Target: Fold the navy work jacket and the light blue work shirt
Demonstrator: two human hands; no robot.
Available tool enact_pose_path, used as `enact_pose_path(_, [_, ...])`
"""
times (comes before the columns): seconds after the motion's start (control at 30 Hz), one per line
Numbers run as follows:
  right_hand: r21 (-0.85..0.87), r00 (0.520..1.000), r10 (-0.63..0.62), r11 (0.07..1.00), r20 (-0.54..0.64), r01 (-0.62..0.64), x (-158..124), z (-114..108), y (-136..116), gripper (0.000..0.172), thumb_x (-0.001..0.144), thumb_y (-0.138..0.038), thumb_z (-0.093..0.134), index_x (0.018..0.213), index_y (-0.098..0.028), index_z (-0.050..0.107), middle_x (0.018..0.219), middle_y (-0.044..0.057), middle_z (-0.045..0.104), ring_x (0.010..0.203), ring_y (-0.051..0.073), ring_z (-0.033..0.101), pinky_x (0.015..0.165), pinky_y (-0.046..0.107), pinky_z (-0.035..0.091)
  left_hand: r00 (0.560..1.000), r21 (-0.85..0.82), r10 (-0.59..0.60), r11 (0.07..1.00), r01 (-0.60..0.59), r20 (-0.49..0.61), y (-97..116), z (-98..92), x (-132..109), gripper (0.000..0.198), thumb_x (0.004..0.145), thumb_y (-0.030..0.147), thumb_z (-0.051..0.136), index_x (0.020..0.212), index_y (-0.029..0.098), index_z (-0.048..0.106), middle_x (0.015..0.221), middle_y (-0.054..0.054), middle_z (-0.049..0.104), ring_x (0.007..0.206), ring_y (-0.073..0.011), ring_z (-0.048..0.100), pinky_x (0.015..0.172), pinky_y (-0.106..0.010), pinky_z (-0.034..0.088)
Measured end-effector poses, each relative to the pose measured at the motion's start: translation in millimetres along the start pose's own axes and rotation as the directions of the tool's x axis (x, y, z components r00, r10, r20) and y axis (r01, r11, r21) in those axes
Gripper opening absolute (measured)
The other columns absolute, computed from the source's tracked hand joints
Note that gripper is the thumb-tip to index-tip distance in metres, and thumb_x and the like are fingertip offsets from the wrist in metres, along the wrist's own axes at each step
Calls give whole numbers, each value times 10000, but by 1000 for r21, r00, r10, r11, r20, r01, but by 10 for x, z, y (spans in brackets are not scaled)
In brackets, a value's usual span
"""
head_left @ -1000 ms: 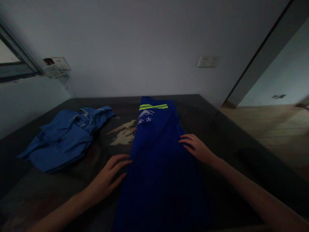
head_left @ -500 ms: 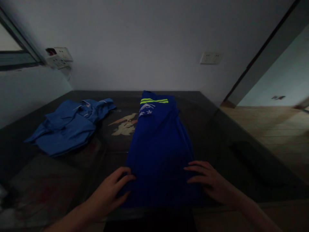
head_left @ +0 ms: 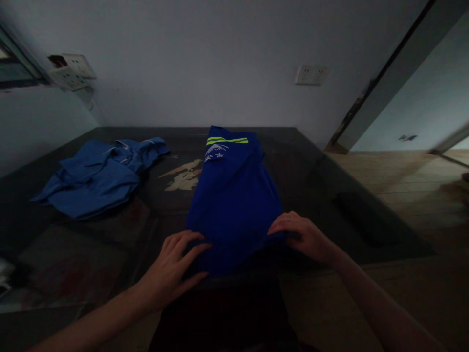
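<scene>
A bright blue garment (head_left: 234, 195), folded into a long strip, lies on the dark table in front of me. It has yellow-green stripes and a white printed mark near its far end. My right hand (head_left: 298, 232) pinches its near right edge, which is raised off the table. At the near left corner, my left hand (head_left: 183, 259) touches the cloth, fingers apart and slightly curled. Farther left lies a paler blue shirt (head_left: 98, 176) with white piping, loosely crumpled, with neither hand on it.
The dark tabletop (head_left: 308, 166) meets the wall at the back and carries a pale printed picture (head_left: 185, 176). A flat black object (head_left: 362, 220) lies at its right. Sockets (head_left: 311, 74) and a power strip (head_left: 69, 78) are on the wall. Wooden floor (head_left: 388, 171) shows beyond the right edge.
My right hand has closed on the garment's near right edge and lifted it, drawing it up and away from me. My left hand stays at the left corner. The view has shifted slightly.
</scene>
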State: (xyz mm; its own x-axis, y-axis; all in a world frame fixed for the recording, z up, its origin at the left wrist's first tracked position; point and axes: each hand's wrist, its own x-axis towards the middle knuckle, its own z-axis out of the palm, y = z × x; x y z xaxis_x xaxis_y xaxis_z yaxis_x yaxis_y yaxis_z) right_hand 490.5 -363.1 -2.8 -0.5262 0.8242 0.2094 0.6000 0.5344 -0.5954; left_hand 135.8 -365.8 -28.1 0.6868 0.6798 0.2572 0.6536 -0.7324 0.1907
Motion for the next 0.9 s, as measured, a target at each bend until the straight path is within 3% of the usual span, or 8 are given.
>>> enact_pose_path(0.13, [49, 963, 32, 999, -267, -19, 122, -80, -125, 252, 888, -215, 512, 1072, -260, 678, 1002, 30, 719, 909, 179, 659, 811, 299, 488, 1000, 14, 2, 1000, -2, -22, 124, 127, 88, 497, 819, 384, 608, 1263, 198, 488, 1211, -115, 551, 1101, -284, 512, 905, -430, 453])
enact_pose_path(0.23, [46, 939, 2, 999, -344, 14, 196, -143, -183, 242, 905, -228, 500, 1061, -245, 683, 1024, 28, 724, 923, 179, 676, 830, 287, 510, 996, 17, -58, 998, 59, -64, 66, 166, 152, 378, 849, 218, 524, 1224, 178, 500, 1185, -115, 568, 1071, -258, 539, 874, -398, 479])
enact_pose_path(0.33, [26, 915, -12, 999, -403, 24, 212, -178, -159, 196, 890, -231, 528, 964, -226, 710, 954, 32, 740, 877, 185, 691, 814, 287, 533, 996, 21, -74, 997, 75, -45, -67, 105, 133, 464, 772, 41, 445, 1208, 183, 515, 1190, -99, 569, 1064, -239, 546, 886, -382, 481])
enact_pose_path(0.57, [62, 930, -97, 990, -353, 126, 29, -216, -82, 238, 876, -153, 511, 962, -239, 715, 996, 33, 732, 946, 190, 679, 852, 326, 536, 995, 81, -98, 992, 99, -24, -174, -118, -52, 592, 706, -20, 398, 1220, 229, 554, 1193, -74, 587, 1066, -250, 543, 865, -412, 474])
enact_pose_path(0.73, [68, 931, -157, 980, -329, 189, -237, -84, 55, 341, 865, -66, 450, 1004, -234, 713, 1070, 52, 712, 1051, 201, 640, 913, 365, 515, 995, 102, 99, 990, -98, -3, -176, -58, -117, 620, 820, 2, 358, 1383, 255, 413, 1288, -63, 571, 1172, -227, 517, 989, -447, 420])
enact_pose_path(0.83, [69, 951, -138, 984, -276, 163, -443, 119, 225, 374, 833, -32, 461, 1019, -238, 710, 1072, 51, 712, 1044, 190, 645, 897, 341, 532, 977, 99, 197, 974, -204, 81, -198, 14, -118, 711, 809, -40, 339, 1444, 278, 300, 1382, -35, 510, 1274, -196, 456, 1088, -461, 343])
enact_pose_path(0.9, [82, 958, -119, 986, -262, 145, -564, 247, 318, 385, 811, -20, 479, 1025, -246, 706, 1067, 48, 716, 1026, 183, 655, 876, 327, 545, 961, 74, 242, 965, -253, 132, -207, 46, -119, 755, 789, -51, 338, 1462, 279, 251, 1429, -32, 458, 1311, -192, 420, 1086, -449, 358])
